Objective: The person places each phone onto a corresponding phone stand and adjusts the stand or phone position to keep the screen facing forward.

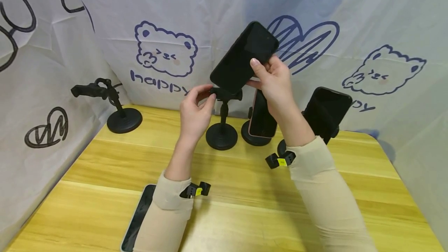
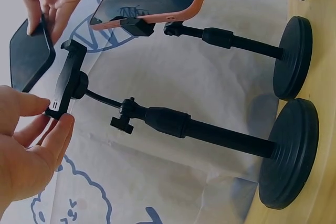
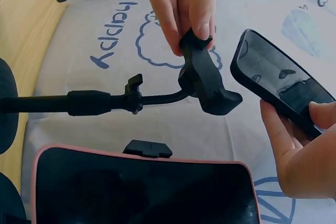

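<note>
In the head view my right hand (image 1: 277,84) holds a black smartphone (image 1: 245,55) by its side edge, thumb on the screen. The phone is tilted above a black phone stand (image 1: 222,137). My left hand (image 1: 196,108) pinches one end of that stand's clamp (image 2: 68,80) between thumb and fingers. In the right wrist view the phone (image 3: 281,80) is apart from the clamp (image 3: 205,77), with nothing set in the clamp. A thin bent neck joins the clamp to the stand's post (image 2: 226,139).
A stand with a pink-edged phone (image 1: 263,118) is just right; another bears a black phone (image 1: 327,110). At far left is a stand (image 1: 124,119) with no phone. A light-edged phone (image 1: 138,217) lies under my left forearm on the wooden table (image 1: 245,213). Printed cloth (image 1: 224,11) hangs behind.
</note>
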Available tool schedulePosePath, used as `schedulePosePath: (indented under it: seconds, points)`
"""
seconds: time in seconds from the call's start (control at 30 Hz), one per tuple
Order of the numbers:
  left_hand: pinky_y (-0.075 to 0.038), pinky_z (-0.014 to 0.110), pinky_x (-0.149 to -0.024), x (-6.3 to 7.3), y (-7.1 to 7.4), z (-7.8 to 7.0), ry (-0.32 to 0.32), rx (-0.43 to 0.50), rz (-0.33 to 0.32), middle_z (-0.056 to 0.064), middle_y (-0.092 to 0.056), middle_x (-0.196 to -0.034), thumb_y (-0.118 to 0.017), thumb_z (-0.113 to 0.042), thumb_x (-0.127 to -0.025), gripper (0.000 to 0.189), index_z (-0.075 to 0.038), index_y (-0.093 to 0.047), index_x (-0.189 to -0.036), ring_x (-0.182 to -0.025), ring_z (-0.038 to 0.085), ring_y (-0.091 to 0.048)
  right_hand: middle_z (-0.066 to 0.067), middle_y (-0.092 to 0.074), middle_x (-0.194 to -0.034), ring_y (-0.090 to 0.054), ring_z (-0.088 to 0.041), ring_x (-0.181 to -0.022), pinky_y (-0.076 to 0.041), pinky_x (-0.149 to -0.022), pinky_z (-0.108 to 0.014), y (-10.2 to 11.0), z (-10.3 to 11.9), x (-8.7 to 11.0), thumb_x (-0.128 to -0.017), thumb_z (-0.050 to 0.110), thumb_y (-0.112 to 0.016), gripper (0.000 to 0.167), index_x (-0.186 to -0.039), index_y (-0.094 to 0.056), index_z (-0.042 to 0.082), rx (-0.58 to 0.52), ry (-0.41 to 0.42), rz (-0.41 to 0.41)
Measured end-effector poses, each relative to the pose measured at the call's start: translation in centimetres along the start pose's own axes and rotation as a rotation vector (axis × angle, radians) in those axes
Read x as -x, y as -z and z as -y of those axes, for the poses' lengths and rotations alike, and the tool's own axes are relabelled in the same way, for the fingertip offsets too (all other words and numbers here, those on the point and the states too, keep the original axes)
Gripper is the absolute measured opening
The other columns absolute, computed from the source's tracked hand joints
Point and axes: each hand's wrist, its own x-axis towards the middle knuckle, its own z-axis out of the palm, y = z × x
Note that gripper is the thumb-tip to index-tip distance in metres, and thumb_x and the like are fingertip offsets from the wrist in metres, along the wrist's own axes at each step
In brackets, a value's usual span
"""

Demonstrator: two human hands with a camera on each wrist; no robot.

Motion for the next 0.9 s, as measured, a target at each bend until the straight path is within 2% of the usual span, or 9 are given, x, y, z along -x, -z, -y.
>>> schedulePosePath:
  seconds: [0.2,0.5,0.73,0.8,0.9]
  points:
    - [-0.058,0.034,-0.097,0.1,0.0,0.0,0.011,-0.011,-0.002,0.021,-0.066,-0.125,-0.067,0.004,-0.099,0.028,0.009,-0.065,-0.126,-0.115,0.029,-0.068,-0.015,-0.067,-0.134,-0.07,-0.027,-0.113,-0.061,-0.091,-0.045,-0.1,0.0,-0.6,-0.106,0.011,-0.06,0.037,-0.141,-0.057,0.003,0.039,-0.036,0.056]
    - [-0.058,0.037,-0.097,0.1,-0.2,-0.1,0.019,-0.007,-0.012,0.023,-0.065,-0.124,-0.069,0.004,-0.098,0.029,0.01,-0.065,-0.126,-0.115,0.03,-0.068,-0.015,-0.066,-0.135,-0.068,-0.027,-0.115,-0.06,-0.092,-0.045,0.1,-1.1,-1.0,-0.107,0.013,-0.058,0.036,-0.141,-0.055,0.002,0.082,-0.08,0.075]
    - [-0.058,0.037,-0.097,0.1,-0.2,-0.1,0.014,-0.006,-0.017,0.023,-0.066,-0.122,-0.07,0.005,-0.096,0.028,0.011,-0.066,-0.124,-0.113,0.031,-0.069,-0.011,-0.066,-0.127,-0.07,-0.022,-0.105,-0.058,-0.099,-0.045,0.0,-1.8,-1.1,-0.108,0.009,-0.055,0.029,-0.136,-0.052,0.005,-0.092,-0.13,0.081]
    - [-0.058,0.037,-0.097,0.1,-0.2,-0.1,0.015,-0.009,-0.02,0.023,-0.066,-0.122,-0.07,0.005,-0.096,0.028,0.011,-0.066,-0.124,-0.113,0.031,-0.069,-0.012,-0.066,-0.129,-0.069,-0.023,-0.109,-0.056,-0.102,-0.048,-0.2,-2.0,-1.2,-0.106,0.008,-0.058,0.032,-0.137,-0.051,0.006,-0.11,-0.122,0.088]
    - [-0.058,0.036,-0.097,0.1,-0.1,-0.2,0.02,-0.015,-0.022,0.023,-0.066,-0.122,-0.07,0.005,-0.096,0.028,0.011,-0.066,-0.124,-0.113,0.031,-0.069,-0.015,-0.064,-0.138,-0.066,-0.027,-0.12,-0.052,-0.105,-0.052,-0.5,-2.3,-1.3,-0.104,0.003,-0.061,0.039,-0.14,-0.048,0.005,-0.078,-0.09,0.092]
